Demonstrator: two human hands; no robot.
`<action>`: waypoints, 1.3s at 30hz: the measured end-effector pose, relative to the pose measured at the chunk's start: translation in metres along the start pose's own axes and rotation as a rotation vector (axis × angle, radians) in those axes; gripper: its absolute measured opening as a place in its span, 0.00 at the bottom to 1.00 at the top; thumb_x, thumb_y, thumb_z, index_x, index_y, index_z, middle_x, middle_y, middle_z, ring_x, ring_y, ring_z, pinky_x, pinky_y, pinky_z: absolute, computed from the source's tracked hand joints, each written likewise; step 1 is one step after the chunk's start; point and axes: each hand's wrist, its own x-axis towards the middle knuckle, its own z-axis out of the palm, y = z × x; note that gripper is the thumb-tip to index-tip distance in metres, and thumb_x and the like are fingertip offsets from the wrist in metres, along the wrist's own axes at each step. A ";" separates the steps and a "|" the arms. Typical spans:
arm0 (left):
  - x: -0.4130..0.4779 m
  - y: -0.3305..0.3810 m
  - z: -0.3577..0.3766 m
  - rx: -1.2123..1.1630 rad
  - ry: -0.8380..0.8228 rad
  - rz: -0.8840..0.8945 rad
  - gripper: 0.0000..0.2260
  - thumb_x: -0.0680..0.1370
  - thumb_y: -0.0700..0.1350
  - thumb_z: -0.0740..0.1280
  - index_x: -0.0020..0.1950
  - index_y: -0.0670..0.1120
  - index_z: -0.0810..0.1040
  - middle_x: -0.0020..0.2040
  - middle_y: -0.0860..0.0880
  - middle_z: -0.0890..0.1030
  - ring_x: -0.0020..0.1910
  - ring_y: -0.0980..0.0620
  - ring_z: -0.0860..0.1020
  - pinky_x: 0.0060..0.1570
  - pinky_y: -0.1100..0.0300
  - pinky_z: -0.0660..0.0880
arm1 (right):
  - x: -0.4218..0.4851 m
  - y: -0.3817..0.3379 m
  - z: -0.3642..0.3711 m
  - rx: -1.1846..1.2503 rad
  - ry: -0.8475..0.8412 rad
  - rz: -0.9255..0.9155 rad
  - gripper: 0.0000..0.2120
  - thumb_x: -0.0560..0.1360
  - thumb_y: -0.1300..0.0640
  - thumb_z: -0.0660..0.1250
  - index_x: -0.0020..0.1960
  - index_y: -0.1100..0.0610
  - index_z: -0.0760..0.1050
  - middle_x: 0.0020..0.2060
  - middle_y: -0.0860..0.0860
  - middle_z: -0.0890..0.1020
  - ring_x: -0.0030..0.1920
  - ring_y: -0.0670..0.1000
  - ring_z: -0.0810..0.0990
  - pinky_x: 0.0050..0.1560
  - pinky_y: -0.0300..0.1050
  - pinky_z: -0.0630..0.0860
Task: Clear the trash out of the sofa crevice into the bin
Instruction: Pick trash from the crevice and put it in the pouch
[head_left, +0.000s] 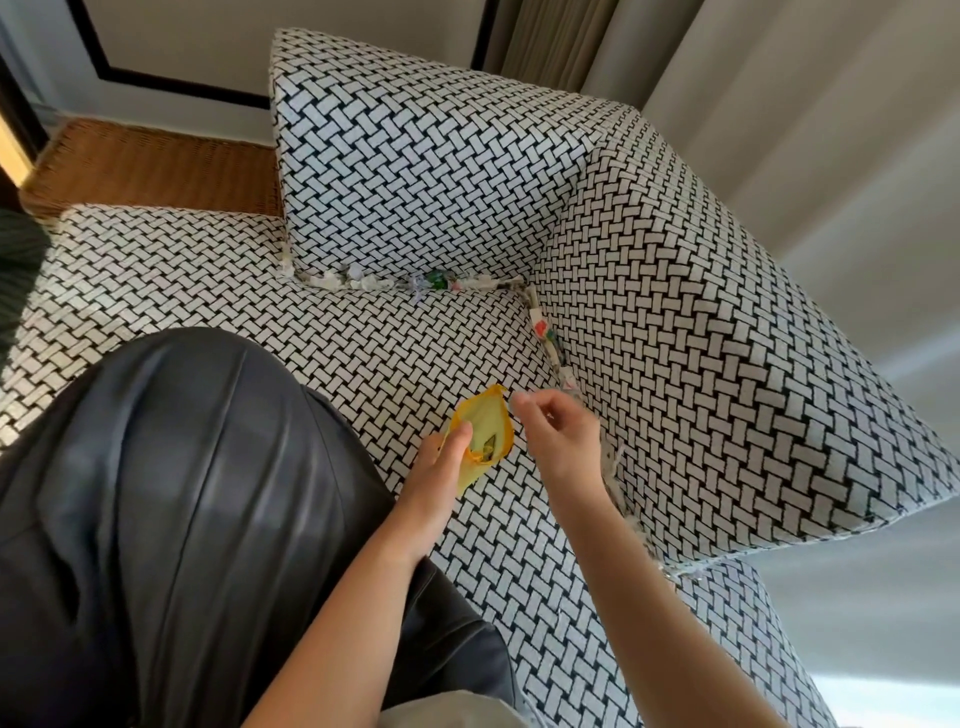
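Now | left hand (439, 460) grips yellow bag (485, 418) | right hand (558, 434) pinches small scrap (515, 398) | trash (363, 281) lines sofa crevice (498, 285)

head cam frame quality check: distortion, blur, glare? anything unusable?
Head view: strong wide-angle bending of the sofa edges; soft, even daylight, no hard shadows; sheen streaks on the dark glossy garment; right hand slightly smeared at the fingertips, so any pinched item is unreadable; left hand and yellow bag sharp; crevice trash small but distinguishable.

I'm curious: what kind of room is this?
Probably a living room: a black-and-white woven-pattern fabric sofa, pale curtains behind it, and a brown wicker table beside it.
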 end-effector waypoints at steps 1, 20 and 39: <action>0.000 0.000 0.001 -0.003 -0.009 0.004 0.24 0.77 0.62 0.51 0.68 0.50 0.63 0.57 0.50 0.72 0.55 0.51 0.72 0.58 0.52 0.69 | -0.001 -0.003 0.002 -0.046 -0.045 -0.043 0.08 0.75 0.56 0.66 0.38 0.58 0.77 0.27 0.48 0.73 0.27 0.44 0.65 0.29 0.34 0.65; -0.002 0.000 0.004 0.096 0.001 0.028 0.21 0.79 0.58 0.51 0.68 0.48 0.62 0.56 0.49 0.69 0.54 0.51 0.69 0.52 0.55 0.68 | 0.009 0.092 -0.042 -0.566 0.155 0.311 0.14 0.78 0.54 0.59 0.63 0.53 0.68 0.41 0.49 0.78 0.33 0.47 0.74 0.30 0.38 0.69; 0.002 -0.001 0.004 0.090 0.001 -0.002 0.21 0.79 0.59 0.51 0.67 0.48 0.63 0.55 0.48 0.70 0.55 0.47 0.71 0.54 0.52 0.68 | 0.052 0.081 -0.048 -0.794 -0.018 0.466 0.16 0.79 0.51 0.54 0.64 0.55 0.69 0.32 0.49 0.73 0.27 0.47 0.69 0.26 0.39 0.65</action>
